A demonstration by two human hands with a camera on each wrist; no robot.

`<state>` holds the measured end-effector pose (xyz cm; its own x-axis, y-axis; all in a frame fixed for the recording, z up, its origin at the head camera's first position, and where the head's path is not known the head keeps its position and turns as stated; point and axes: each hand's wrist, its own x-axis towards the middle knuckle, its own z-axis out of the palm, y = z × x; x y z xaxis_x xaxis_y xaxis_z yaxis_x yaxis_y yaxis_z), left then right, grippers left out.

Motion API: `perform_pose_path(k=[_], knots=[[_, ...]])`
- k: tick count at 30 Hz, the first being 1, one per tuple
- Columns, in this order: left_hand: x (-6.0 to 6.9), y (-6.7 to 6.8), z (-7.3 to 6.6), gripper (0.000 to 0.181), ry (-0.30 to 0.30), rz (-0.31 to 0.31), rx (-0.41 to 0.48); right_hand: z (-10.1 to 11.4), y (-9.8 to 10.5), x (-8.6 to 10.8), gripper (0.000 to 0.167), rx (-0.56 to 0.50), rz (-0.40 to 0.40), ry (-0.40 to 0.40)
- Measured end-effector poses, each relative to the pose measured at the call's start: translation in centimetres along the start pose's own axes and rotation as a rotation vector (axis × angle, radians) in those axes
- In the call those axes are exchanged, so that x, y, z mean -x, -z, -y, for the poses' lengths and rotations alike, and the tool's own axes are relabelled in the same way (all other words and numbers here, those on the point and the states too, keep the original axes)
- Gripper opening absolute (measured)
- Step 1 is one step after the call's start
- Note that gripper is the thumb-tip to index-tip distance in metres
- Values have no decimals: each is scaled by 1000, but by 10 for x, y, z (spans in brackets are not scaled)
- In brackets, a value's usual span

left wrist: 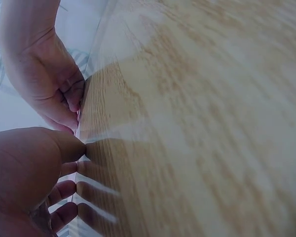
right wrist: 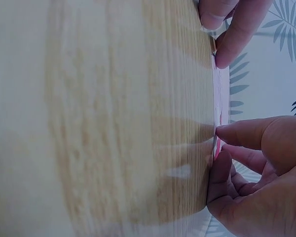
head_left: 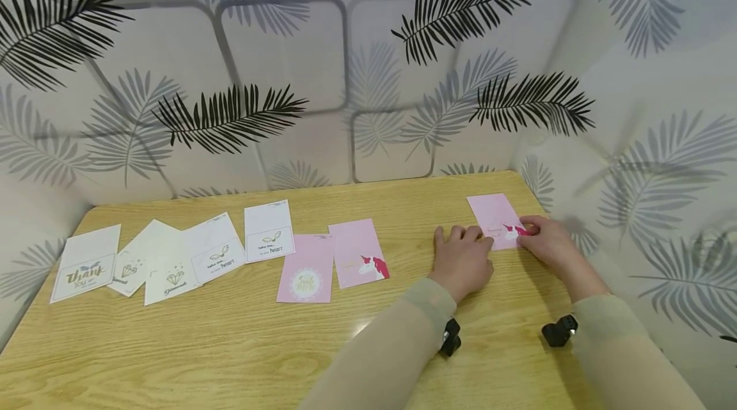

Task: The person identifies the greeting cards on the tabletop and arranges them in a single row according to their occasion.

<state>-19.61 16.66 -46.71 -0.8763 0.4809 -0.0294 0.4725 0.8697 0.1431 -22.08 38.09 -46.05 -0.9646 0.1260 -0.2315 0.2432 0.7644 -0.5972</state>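
Observation:
A pink card with a unicorn (head_left: 494, 215) lies flat at the right of the table. My left hand (head_left: 462, 261) rests on the wood with its fingertips down, one finger at the card's lower left corner. The fingers of my right hand (head_left: 547, 242) touch the card's right edge, by the red mane. In the left wrist view the left hand (left wrist: 27, 173) has its fingers spread on the table. The right wrist view has the right hand (right wrist: 266, 173) at the pink card's edge (right wrist: 220, 94), thumb and fingers bent.
Another unicorn card (head_left: 357, 250) and a pink card with a round emblem (head_left: 305, 256) lie left of my hands. Several white cards, among them a winged one (head_left: 267, 224) and a thank-you one (head_left: 86, 263), are at the far left. A leaf-patterned curtain (head_left: 288, 77) borders the table.

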Motion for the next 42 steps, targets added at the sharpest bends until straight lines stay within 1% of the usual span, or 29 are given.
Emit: perform_pose_path(k=[6,15,21,24,28,31,33,35,38,40,42], knots=[[-1,-2,0,47,5,1,-4,-1,1,0,56,17,-1,11],[-2,-6,0,50,0,-1,-20,-1,0,-1,57,-7,10,1],[0,-6,0,48,-6,5,-33,-3,-1,-1,58,-8,20,-16],[-3,-7,0,49,-2,16,-24,-2,0,0,57,-2,20,-11],[-10,-13,0,50,2,45,-7,-1,1,-1,57,1,19,-9],[-11,-13,1,52,3,50,1,0,1,-2,57,-5,14,-3],[-7,-10,2,54,-1,34,8,1,1,-1,57,-24,7,9],[-1,-5,4,56,-11,12,25,2,1,1,57,-51,-6,3],[9,2,5,55,-35,-30,41,3,1,6,57,-122,-35,-18],[15,5,6,52,-47,-63,46,4,1,9,57,-151,-68,-27],[20,8,8,49,-50,-96,41,5,0,12,56,-164,-102,-10]])
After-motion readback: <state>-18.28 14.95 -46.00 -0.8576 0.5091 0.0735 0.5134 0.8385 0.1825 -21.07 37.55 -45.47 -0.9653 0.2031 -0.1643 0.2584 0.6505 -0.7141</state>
